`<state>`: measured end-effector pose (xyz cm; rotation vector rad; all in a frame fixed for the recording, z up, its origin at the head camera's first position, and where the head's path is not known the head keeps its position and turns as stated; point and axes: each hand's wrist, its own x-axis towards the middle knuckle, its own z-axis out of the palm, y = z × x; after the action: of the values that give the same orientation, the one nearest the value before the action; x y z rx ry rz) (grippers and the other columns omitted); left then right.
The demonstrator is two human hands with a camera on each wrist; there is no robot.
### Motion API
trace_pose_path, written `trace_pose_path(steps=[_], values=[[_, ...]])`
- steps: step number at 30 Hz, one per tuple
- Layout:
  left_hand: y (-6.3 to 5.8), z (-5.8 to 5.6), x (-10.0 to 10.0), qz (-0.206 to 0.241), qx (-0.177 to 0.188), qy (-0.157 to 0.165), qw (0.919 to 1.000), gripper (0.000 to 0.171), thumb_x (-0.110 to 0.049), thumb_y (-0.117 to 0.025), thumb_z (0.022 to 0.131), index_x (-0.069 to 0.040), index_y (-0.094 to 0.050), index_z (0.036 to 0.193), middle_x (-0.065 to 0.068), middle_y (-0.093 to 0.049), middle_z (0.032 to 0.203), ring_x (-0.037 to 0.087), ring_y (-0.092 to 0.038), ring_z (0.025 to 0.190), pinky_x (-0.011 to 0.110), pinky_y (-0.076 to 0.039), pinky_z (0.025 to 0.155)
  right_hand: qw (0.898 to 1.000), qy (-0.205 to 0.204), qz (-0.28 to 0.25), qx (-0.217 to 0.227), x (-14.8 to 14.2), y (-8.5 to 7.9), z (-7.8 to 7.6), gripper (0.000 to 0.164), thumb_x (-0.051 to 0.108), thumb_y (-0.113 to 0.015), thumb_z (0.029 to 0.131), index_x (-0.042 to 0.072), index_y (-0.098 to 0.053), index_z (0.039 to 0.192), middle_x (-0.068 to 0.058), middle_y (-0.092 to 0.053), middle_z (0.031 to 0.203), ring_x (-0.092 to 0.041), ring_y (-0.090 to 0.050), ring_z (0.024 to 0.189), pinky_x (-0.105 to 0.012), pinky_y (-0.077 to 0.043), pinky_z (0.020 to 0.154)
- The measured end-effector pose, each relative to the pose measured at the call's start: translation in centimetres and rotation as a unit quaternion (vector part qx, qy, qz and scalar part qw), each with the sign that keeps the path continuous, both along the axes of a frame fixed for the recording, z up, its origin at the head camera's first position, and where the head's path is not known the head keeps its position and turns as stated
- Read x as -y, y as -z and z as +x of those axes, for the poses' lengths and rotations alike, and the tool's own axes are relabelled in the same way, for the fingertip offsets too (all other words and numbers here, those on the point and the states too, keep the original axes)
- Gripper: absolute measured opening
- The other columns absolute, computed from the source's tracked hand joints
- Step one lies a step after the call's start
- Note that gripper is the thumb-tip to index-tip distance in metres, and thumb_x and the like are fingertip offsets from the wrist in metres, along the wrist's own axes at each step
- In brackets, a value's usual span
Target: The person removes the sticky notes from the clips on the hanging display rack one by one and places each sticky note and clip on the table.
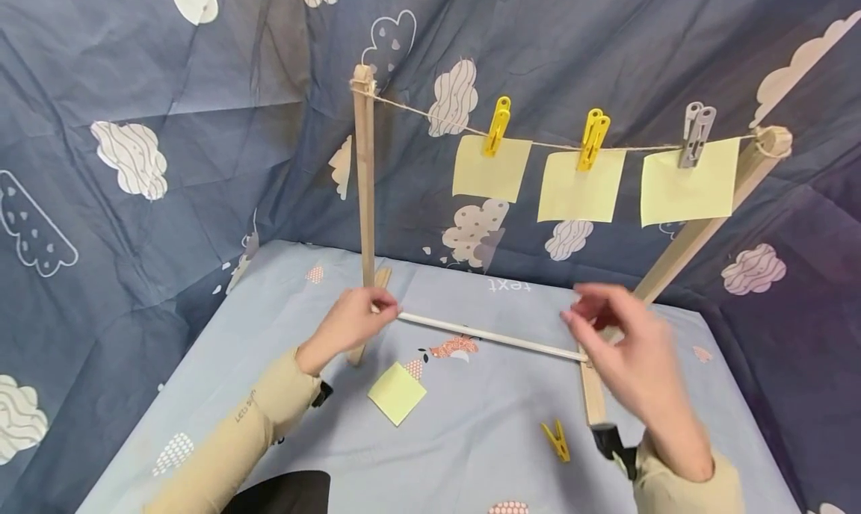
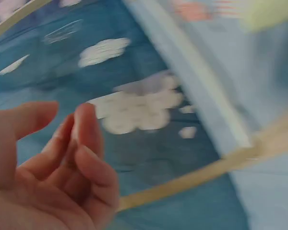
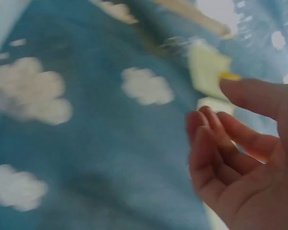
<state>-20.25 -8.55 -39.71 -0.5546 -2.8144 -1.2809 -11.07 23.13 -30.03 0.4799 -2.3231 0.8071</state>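
My left hand [image 1: 351, 320] is above the table near the foot of the left wooden post [image 1: 365, 185]. Its fingers curl loosely, and the left wrist view shows nothing between them. Over the right side of the stand, my right hand [image 1: 628, 350] hovers with thumb and fingers apart, holding nothing. Three yellow paper notes hang on a string [image 1: 417, 110]: the left note [image 1: 491, 172] and middle note [image 1: 580, 193] by yellow clothespins, the right note [image 1: 689, 189] by a grey clothespin [image 1: 697, 134]. On the table lie a yellow sticky note [image 1: 397, 393] and a yellow clothespin [image 1: 557, 441].
The string runs from the left post to the right wooden post [image 1: 686, 241], which slants in this view. A pale crossbar [image 1: 491, 336] joins the posts low down. Dark cloud-patterned cloth [image 1: 222, 73] hangs behind the light blue table cover [image 1: 457, 439].
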Motion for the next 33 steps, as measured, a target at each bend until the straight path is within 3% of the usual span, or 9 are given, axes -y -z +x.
trace_pose_path(steps=[3, 7, 10, 14, 19, 28, 33], values=[[-3.2, -0.7, -0.4, 0.088, 0.008, 0.018, 0.9959, 0.016, -0.023, -0.059, 0.086, -0.013, -0.066, 0.095, 0.001, -0.064, 0.081, 0.015, -0.059, 0.060, 0.027, -0.046, 0.053, 0.998, -0.026, -0.020, -0.045, 1.7, -4.2, -0.7, 0.038, -0.003, -0.072, 0.069, 0.003, -0.063, 0.105, -0.004, -0.063, 0.083, 0.003, -0.054, 0.071, -0.007, -0.042, 0.066], [-7.3, -1.7, -1.7, 0.193, 0.018, 0.021, 0.9809, 0.022, -0.025, -0.060, 0.085, -0.013, -0.062, 0.104, 0.005, -0.065, 0.091, 0.020, -0.063, 0.071, 0.028, -0.046, 0.057, 0.996, -0.041, -0.028, -0.071, 3.8, -8.5, -1.6, 0.040, -0.001, -0.072, 0.070, 0.004, -0.061, 0.108, -0.006, -0.064, 0.094, -0.002, -0.058, 0.083, -0.009, -0.044, 0.071], [-9.9, -2.3, -2.6, 0.273, 0.050, 0.013, 0.9605, 0.029, -0.024, -0.060, 0.085, -0.013, -0.058, 0.112, 0.005, -0.063, 0.102, 0.020, -0.063, 0.077, 0.028, -0.046, 0.061, 0.995, -0.050, -0.035, -0.078, 5.3, -10.8, -2.9, 0.037, 0.003, -0.069, 0.074, 0.003, -0.060, 0.109, -0.005, -0.064, 0.100, -0.007, -0.059, 0.090, -0.011, -0.045, 0.071], [-12.3, -2.6, -3.9, 0.363, 0.114, 0.018, 0.9248, 0.034, -0.020, -0.058, 0.087, -0.011, -0.053, 0.119, 0.006, -0.059, 0.110, 0.018, -0.063, 0.079, 0.028, -0.044, 0.064, 0.996, -0.040, -0.051, -0.057, 6.9, -12.7, -4.7, 0.036, 0.010, -0.067, 0.078, 0.004, -0.057, 0.112, -0.003, -0.062, 0.107, -0.009, -0.058, 0.095, -0.014, -0.046, 0.071], [-13.5, -2.8, -5.7, 0.420, 0.165, 0.025, 0.8921, 0.034, -0.017, -0.057, 0.087, -0.011, -0.051, 0.120, 0.005, -0.057, 0.108, 0.016, -0.063, 0.077, 0.026, -0.042, 0.063, 0.999, 0.002, -0.045, 0.010, 8.3, -14.1, -6.1, 0.045, 0.021, -0.066, 0.079, 0.011, -0.050, 0.120, 0.001, -0.058, 0.115, -0.008, -0.057, 0.102, -0.022, -0.048, 0.078], [-14.1, -3.4, -7.6, 0.452, 0.215, 0.039, 0.8648, 0.035, -0.018, -0.059, 0.086, -0.014, -0.053, 0.120, 0.007, -0.055, 0.113, 0.017, -0.063, 0.075, 0.024, -0.043, 0.063, 0.995, 0.028, -0.017, 0.095, 9.5, -14.8, -8.4, 0.052, 0.027, -0.060, 0.082, 0.011, -0.040, 0.127, -0.006, -0.053, 0.124, -0.013, -0.052, 0.112, -0.029, -0.044, 0.089], [-14.2, -3.6, -8.2, 0.467, 0.228, 0.048, 0.8530, 0.031, -0.019, -0.058, 0.087, -0.013, -0.055, 0.117, 0.005, -0.057, 0.105, 0.017, -0.062, 0.075, 0.025, -0.043, 0.063, 0.992, 0.032, -0.021, 0.123, 9.7, -14.9, -9.1, 0.054, 0.033, -0.059, 0.083, 0.012, -0.038, 0.129, -0.005, -0.053, 0.125, -0.014, -0.055, 0.110, -0.031, -0.044, 0.090]])
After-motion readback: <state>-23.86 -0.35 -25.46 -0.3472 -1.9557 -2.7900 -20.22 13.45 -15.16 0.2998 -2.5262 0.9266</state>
